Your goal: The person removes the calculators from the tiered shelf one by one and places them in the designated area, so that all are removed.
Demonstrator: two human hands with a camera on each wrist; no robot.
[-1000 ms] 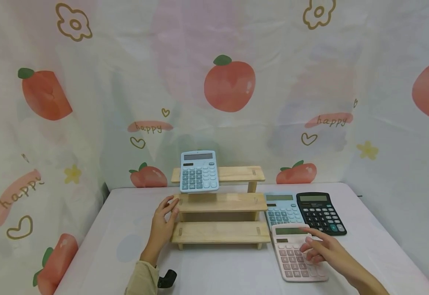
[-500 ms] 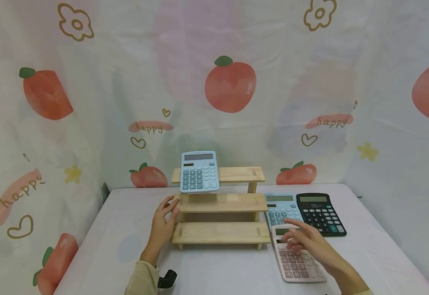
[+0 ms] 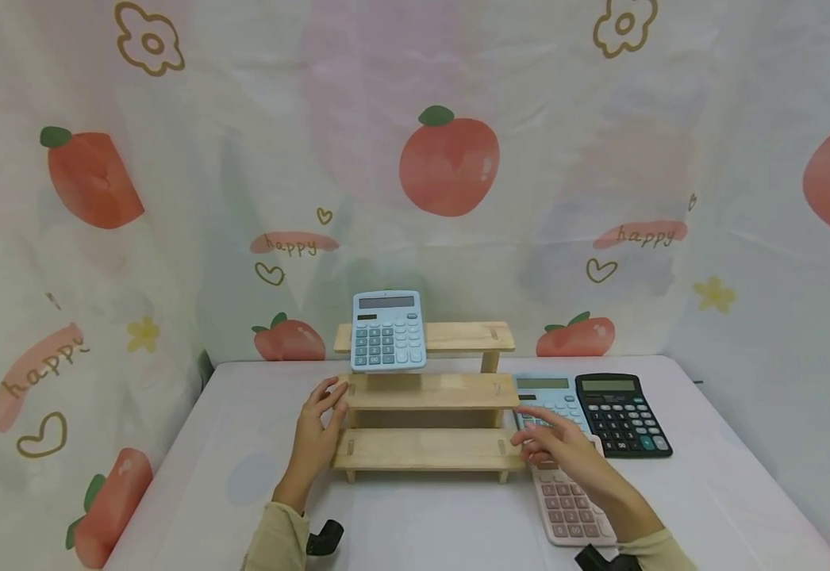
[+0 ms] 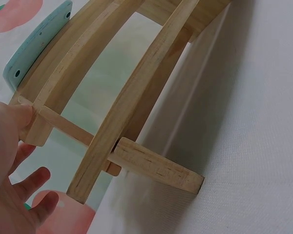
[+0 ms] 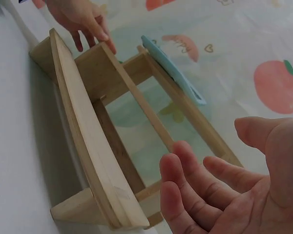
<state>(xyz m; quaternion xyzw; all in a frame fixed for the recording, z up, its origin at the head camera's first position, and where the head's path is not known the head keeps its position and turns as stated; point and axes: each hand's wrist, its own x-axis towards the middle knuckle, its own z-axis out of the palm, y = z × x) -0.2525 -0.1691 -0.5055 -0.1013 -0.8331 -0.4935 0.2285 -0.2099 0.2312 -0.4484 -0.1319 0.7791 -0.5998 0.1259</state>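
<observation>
A wooden three-tier stand (image 3: 429, 450) has a light blue calculator (image 3: 388, 331) propped on its top tier, at the left end. My left hand (image 3: 311, 444) touches the left end of the middle tier with its fingers loosely spread. Beside the stand's right side is my right hand (image 3: 575, 456), its fingers relaxed and slightly bent around nothing. Whether its fingertips touch the wood I cannot tell; in the right wrist view they lie in front of the stand. Beneath that hand, partly hidden, lies a pink calculator (image 3: 565, 507).
A second light blue calculator (image 3: 545, 385) lies right of the stand, partly covered by the right hand. Next to it is a black calculator (image 3: 620, 416). A fruit-patterned cloth (image 3: 451, 262) hangs around the white table (image 3: 422, 523).
My right hand has moved left, from over the pink calculator to the stand's right side. The left hand stays at the middle tier, and the calculators look unmoved.
</observation>
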